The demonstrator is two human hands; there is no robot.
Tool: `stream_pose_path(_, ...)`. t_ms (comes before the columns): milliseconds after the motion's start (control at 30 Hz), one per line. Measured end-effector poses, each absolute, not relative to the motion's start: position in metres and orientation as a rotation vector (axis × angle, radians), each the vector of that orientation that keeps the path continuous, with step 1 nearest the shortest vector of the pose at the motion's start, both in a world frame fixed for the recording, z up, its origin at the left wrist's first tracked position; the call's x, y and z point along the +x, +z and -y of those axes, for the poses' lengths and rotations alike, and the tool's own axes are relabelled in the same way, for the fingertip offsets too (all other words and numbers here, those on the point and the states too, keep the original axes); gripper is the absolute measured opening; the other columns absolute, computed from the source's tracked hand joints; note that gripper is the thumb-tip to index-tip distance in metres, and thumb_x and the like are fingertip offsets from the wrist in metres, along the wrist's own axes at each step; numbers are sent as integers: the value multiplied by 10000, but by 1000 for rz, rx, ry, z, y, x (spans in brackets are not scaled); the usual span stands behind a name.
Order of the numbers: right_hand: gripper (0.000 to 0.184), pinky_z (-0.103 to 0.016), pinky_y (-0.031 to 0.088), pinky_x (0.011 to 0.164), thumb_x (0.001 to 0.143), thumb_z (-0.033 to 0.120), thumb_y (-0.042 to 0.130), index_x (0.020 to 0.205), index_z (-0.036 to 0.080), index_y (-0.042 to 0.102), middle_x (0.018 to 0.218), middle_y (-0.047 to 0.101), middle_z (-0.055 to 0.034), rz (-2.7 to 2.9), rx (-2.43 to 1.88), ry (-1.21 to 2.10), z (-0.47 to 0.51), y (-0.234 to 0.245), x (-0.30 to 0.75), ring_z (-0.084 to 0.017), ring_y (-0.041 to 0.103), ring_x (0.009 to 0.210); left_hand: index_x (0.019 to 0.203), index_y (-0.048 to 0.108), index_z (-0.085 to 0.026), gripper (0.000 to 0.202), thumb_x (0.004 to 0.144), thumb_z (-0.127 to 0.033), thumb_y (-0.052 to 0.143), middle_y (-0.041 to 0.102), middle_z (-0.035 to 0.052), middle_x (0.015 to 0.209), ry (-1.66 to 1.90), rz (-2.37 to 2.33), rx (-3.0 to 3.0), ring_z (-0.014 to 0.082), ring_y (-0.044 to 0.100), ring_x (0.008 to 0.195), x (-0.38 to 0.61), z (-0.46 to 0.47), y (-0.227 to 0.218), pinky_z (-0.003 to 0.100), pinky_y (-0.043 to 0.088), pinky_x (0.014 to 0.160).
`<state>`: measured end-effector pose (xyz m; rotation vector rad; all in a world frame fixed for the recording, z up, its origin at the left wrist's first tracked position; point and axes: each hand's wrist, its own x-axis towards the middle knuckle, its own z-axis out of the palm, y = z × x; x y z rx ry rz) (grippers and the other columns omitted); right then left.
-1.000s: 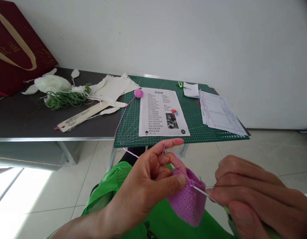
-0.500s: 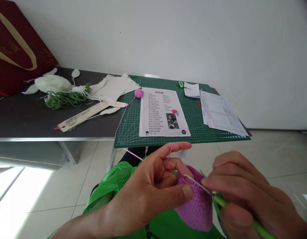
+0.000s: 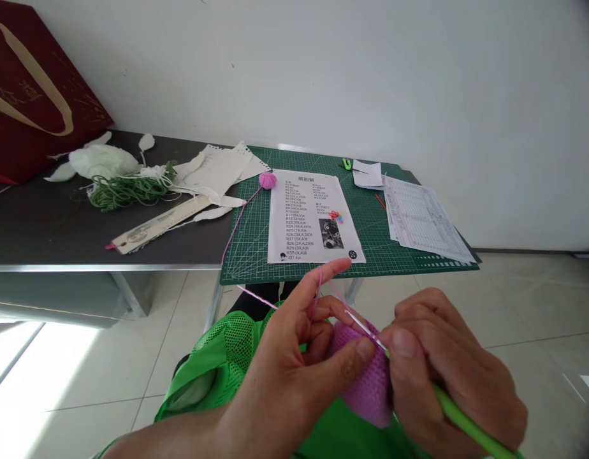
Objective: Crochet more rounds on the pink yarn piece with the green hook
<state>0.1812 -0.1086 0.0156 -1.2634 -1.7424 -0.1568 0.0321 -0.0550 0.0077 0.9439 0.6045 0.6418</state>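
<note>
My left hand [image 3: 294,363] is shut on a purple crocheted piece [image 3: 366,376], with my thumb pressed on its side. A thin pink yarn [image 3: 256,297] runs over my raised left fingers and back to a pink yarn ball [image 3: 268,180] on the cutting mat. My right hand [image 3: 447,363] grips a crochet hook [image 3: 459,414] with a green handle. Its slim metal shaft [image 3: 364,329] reaches the top edge of the crocheted piece. The hook's tip is hidden among the stitches and my fingers.
A green cutting mat [image 3: 371,236] on a dark table [image 3: 46,236] carries a printed pattern sheet [image 3: 306,217], stitch markers [image 3: 336,217] and forms. White stuffing, tangled green yarn and a ruler lie left of it. A green mesh bag [image 3: 218,363] rests on my lap.
My right hand has moved left, closer to my left hand. The hook now tilts more steeply, and the crocheted piece has shifted slightly left.
</note>
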Motion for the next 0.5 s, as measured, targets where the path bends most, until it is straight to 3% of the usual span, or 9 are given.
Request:
stream_pose_path(167, 304, -323, 402, 538, 824, -58, 625, 655, 165, 505, 560, 517, 22, 1809, -1196, -340, 100, 14, 180, -105, 447, 566, 1409, 559, -316, 706, 791, -134, 847, 650, -49, 852, 732, -704, 888, 40, 332, 533, 39, 62, 5, 183, 264, 475)
stream_pose_path(300, 341, -329, 384, 524, 803, -83, 630, 631, 173, 486, 536, 500, 21, 1858, -1215, -423, 96, 4, 182, -104, 402, 546, 1453, 513, -325, 657, 872, -169, 775, 682, -31, 888, 843, -819, 979, 56, 374, 552, 47, 69, -2, 180, 312, 493)
stream_pose_path(500, 175, -348, 431, 555, 897, 26, 553, 752, 114, 599, 613, 571, -30, 1839, -1078, -522, 95, -19, 196, -140, 466, 611, 1426, 506, -214, 724, 789, -188, 849, 623, -52, 768, 743, -730, 783, 43, 316, 532, 45, 59, 1, 177, 275, 494)
